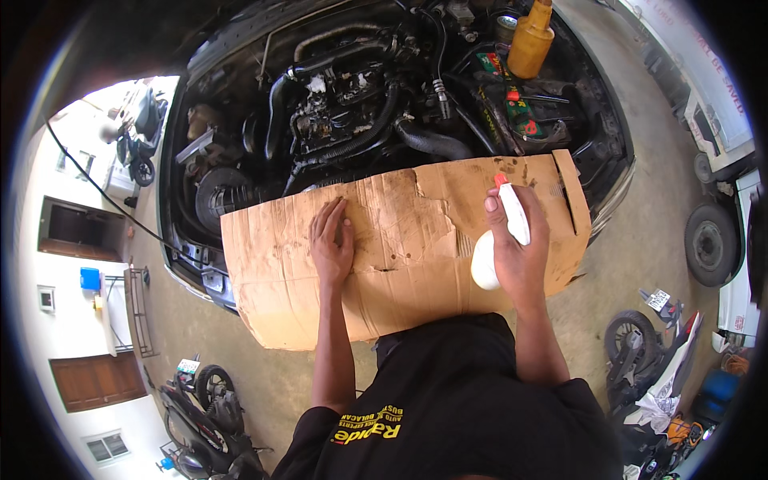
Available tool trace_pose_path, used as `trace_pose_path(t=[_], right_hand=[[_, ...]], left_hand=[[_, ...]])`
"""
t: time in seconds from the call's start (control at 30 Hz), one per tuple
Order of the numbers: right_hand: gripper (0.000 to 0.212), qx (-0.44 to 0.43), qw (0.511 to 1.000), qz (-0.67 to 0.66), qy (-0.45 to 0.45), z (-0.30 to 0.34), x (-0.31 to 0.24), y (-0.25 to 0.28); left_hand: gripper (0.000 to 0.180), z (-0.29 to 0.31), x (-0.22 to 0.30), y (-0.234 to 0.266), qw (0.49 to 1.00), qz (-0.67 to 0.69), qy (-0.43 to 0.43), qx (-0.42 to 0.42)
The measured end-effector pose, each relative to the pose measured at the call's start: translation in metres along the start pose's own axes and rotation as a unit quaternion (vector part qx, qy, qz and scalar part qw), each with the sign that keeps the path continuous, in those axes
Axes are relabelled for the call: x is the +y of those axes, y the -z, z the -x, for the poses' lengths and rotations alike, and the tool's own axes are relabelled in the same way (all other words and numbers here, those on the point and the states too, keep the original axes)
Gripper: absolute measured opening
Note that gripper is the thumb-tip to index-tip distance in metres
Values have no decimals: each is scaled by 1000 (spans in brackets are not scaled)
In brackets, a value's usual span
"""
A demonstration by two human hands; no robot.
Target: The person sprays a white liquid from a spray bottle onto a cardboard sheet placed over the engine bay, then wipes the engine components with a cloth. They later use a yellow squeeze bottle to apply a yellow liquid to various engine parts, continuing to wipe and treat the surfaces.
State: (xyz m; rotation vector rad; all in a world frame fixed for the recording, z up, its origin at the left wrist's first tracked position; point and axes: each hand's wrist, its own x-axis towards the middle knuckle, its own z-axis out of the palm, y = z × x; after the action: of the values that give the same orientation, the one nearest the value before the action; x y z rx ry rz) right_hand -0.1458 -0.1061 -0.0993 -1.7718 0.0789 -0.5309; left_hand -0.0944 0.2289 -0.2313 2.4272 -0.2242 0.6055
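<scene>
A torn, oil-stained sheet of cardboard (400, 288) is draped over the front edge of an open car engine bay. Flat on its left half rests my left hand (331, 244), palm down and fingers stretched out, holding nothing. Over the right half, my right hand (524, 252) is wrapped round a white spray bottle (485, 264) with a red nozzle tip. The bottle tilts, and my fingers and palm cover part of it. Beyond the cardboard lies the dark, greasy engine (344, 104) with its hoses.
A yellow-brown plastic bottle (530, 50) stands at the bay's far right, by the battery (524, 120). Motorcycles stand on the concrete floor at lower left (204, 416) and lower right (648, 352). A white vehicle (724, 120) is along the right side.
</scene>
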Motion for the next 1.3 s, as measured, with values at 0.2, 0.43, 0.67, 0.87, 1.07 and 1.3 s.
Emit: trace_pose_path(t=[0.2, 0.43, 0.67, 0.87, 1.07, 1.3], right_hand=[[18, 8, 999, 42, -21, -2, -2, 1], [39, -3, 1000, 15, 5, -4, -3, -1], [28, 20, 1000, 16, 8, -13, -5, 1], [29, 17, 1000, 19, 0, -22, -10, 5], [28, -20, 999, 41, -26, -30, -22, -8], [55, 18, 990, 128, 55, -85, -29, -34]], left_hand=[[38, -1, 1, 1, 1000, -5, 7, -4], [39, 0, 2, 2, 1000, -3, 10, 0], [38, -1, 2, 1, 1000, -4, 7, 4], [38, -1, 2, 1, 1000, 0, 20, 3], [38, 1, 1, 2, 999, 17, 31, 5], [41, 4, -3, 1, 999, 30, 30, 9]])
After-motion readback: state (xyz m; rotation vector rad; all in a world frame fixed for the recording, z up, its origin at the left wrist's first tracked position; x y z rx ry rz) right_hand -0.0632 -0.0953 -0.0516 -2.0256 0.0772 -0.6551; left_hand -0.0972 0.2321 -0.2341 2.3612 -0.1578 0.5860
